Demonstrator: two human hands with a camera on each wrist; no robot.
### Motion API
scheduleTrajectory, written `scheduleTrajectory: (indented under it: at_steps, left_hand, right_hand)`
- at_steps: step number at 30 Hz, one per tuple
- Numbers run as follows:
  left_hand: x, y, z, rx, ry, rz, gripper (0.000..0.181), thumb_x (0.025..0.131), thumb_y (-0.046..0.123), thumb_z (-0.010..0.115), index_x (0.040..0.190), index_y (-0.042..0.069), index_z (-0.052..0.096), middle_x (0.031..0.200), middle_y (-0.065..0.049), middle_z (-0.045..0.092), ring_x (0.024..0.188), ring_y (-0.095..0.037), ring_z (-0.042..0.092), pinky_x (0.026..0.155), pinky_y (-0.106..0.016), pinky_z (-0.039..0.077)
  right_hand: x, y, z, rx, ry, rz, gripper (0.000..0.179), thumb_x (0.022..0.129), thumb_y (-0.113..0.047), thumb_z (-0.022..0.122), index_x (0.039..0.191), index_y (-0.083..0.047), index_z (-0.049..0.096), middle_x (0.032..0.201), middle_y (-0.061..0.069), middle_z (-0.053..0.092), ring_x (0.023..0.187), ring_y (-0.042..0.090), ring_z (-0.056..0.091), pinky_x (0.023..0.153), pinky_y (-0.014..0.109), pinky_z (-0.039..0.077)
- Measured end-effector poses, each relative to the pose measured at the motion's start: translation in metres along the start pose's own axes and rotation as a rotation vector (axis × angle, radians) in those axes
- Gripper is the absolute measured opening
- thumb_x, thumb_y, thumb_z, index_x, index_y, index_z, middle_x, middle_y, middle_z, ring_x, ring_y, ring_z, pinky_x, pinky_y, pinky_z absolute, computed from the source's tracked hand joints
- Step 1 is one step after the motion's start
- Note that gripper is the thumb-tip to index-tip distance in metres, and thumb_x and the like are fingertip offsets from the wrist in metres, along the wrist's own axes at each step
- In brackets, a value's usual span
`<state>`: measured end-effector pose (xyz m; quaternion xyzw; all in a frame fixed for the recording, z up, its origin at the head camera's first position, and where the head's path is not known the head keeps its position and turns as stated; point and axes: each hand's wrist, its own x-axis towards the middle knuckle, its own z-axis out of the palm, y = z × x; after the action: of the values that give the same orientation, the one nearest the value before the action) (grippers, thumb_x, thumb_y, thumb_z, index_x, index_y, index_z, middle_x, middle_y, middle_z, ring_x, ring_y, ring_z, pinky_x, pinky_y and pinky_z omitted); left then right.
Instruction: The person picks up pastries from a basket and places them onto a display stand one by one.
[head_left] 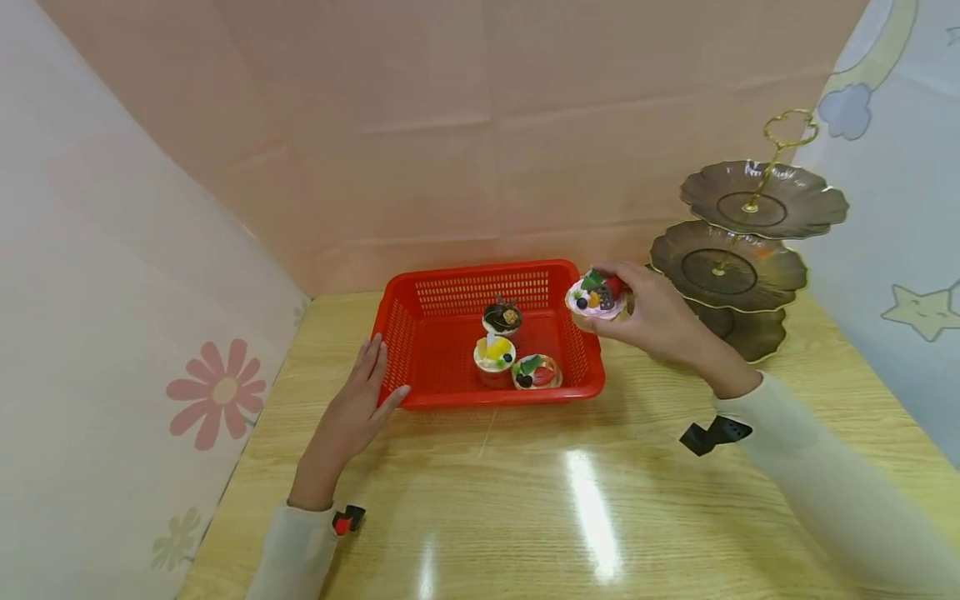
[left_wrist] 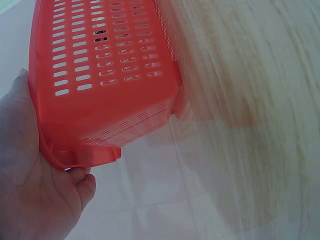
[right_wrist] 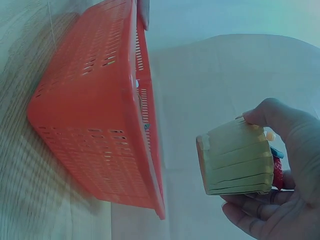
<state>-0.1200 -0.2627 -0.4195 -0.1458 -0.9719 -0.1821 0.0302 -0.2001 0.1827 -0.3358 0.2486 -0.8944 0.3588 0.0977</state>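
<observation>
Rising at the back is a peach sheet [head_left: 375, 142], with a white wall [head_left: 112, 217] on the left that bears a pink flower [head_left: 216, 392]. A pale blue wall [head_left: 907, 250] on the right shows a star [head_left: 928, 311] and a cloud [head_left: 846, 110]. Below spreads a wood table [head_left: 487, 533], two streaks of light glaring on it. At its right stands a stand [head_left: 757, 196] of three brown, petal-edged tiers, topped by a gold ring; the arm partly hides the lowest tier. A red slotted basket [head_left: 442, 350] sits near the back, long side facing the person.

Two pale sleeves [head_left: 817, 467] reach in, a black device [head_left: 716, 434] at each wrist. The left hand [head_left: 358, 400] grips the basket's near left corner: its thumb lies by the front rim, and curled fingers show beneath the lip in the left wrist view. Well apart from it, the right hand [head_left: 654, 308] pinches the pink cupcake [head_left: 583, 310] between thumb and fingers. That cupcake is clear of the basket, above its right end, slightly tilted with its pale pleated wrapper downward.

Three more sit inside, right of the middle: a chocolate cupcake [head_left: 497, 319] farthest back, a yellow cupcake [head_left: 493, 358] in front of it, and a strawberry cupcake [head_left: 537, 375] just beside the yellow one, near the front wall. Smallest are the toppings: leaf, berry and dark chocolate piece on the pink one.
</observation>
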Motion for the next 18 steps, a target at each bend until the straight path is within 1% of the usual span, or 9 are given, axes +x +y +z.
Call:
scheduleTrajectory:
  at_steps: [2,5,9,13,18]
  left_hand:
    - [0.001,0.001,0.0,0.003,0.001,0.003,0.086,0.105,0.054,0.045,0.161,0.0,0.007,0.171,-0.011,-0.003,0.156,-0.035,0.0,0.119,-0.055,0.024]
    - [0.001,0.001,-0.001,0.003,-0.002,0.001,0.086,0.105,0.051,0.048,0.161,0.0,0.008,0.17,-0.011,-0.003,0.156,-0.034,-0.001,0.119,-0.055,0.025]
    - [0.0,0.0,-0.001,-0.003,0.001,0.004,0.086,0.105,0.05,0.049,0.161,-0.001,0.009,0.17,-0.011,-0.002,0.156,-0.032,-0.003,0.118,-0.057,0.024]
    - [-0.002,0.0,-0.001,-0.018,0.008,0.011,0.085,0.105,0.051,0.048,0.161,-0.001,0.009,0.17,-0.011,-0.001,0.156,-0.03,-0.005,0.118,-0.058,0.024]
    - [-0.004,0.002,-0.002,-0.035,0.006,0.014,0.084,0.105,0.045,0.051,0.161,-0.001,0.008,0.17,-0.011,-0.002,0.156,-0.029,-0.006,0.118,-0.059,0.022]
  right_hand:
    - [-0.004,0.0,-0.006,-0.017,0.015,-0.001,0.07,0.079,-0.026,0.089,0.138,-0.006,0.056,0.119,0.006,0.061,0.097,0.021,0.058,0.079,0.036,0.052]
    - [-0.009,0.0,-0.013,-0.041,0.032,-0.005,0.068,0.078,-0.022,0.088,0.137,-0.006,0.057,0.118,0.006,0.062,0.096,0.021,0.059,0.08,0.037,0.052]
    - [-0.014,-0.001,-0.024,-0.086,0.062,-0.013,0.064,0.077,-0.017,0.088,0.134,-0.005,0.06,0.108,0.007,0.063,0.092,0.022,0.059,0.077,0.039,0.049]
    - [-0.018,-0.004,-0.037,-0.117,0.077,-0.008,0.063,0.078,-0.015,0.086,0.134,-0.004,0.06,0.106,0.007,0.062,0.09,0.022,0.058,0.075,0.032,0.047]
    - [-0.022,-0.005,-0.055,-0.13,0.1,0.002,0.066,0.077,-0.012,0.085,0.137,-0.003,0.058,0.113,0.008,0.062,0.094,0.023,0.059,0.076,0.023,0.045]
